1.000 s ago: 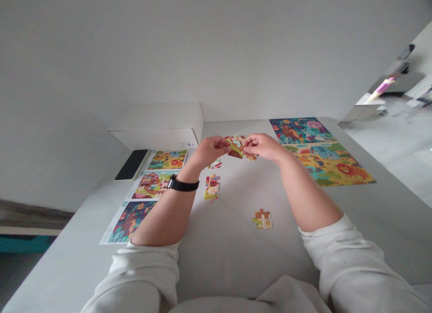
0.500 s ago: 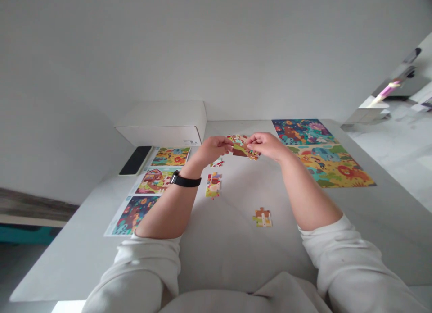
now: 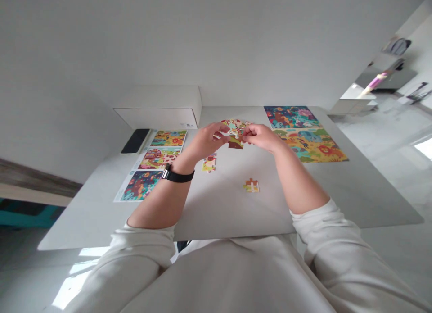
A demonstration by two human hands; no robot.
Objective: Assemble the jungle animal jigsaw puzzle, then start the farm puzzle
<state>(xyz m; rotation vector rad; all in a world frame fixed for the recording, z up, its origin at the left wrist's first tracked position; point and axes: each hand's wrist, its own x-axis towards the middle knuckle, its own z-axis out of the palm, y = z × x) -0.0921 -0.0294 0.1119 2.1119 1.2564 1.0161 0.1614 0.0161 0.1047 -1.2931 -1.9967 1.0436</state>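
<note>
My left hand (image 3: 209, 142), with a black watch on the wrist, has its thumb and fingers at the left edge of a brown and green jigsaw puzzle piece (image 3: 236, 143). At that piece's right edge, my right hand (image 3: 260, 136) pinches with thumb and forefinger. Just beyond it lie several colourful puzzle pieces (image 3: 232, 123), partly covered by my fingers. A yellow and red puzzle piece (image 3: 209, 163) rests below my left hand. Nearer to me on the table is a brown and yellow puzzle piece (image 3: 251, 185).
Finished-looking picture puzzles, one dark blue (image 3: 290, 116) and one yellow (image 3: 312, 144), lie at the right. On the left are a sheet with three printed pictures (image 3: 146, 184) and a black phone (image 3: 135, 141). Behind them stands a white box (image 3: 158, 117) by the wall.
The view has tilted, showing more of the floor and the table's front edge. The brown and green piece now sits below the other pieces, and my left fingers are spread a little more.
</note>
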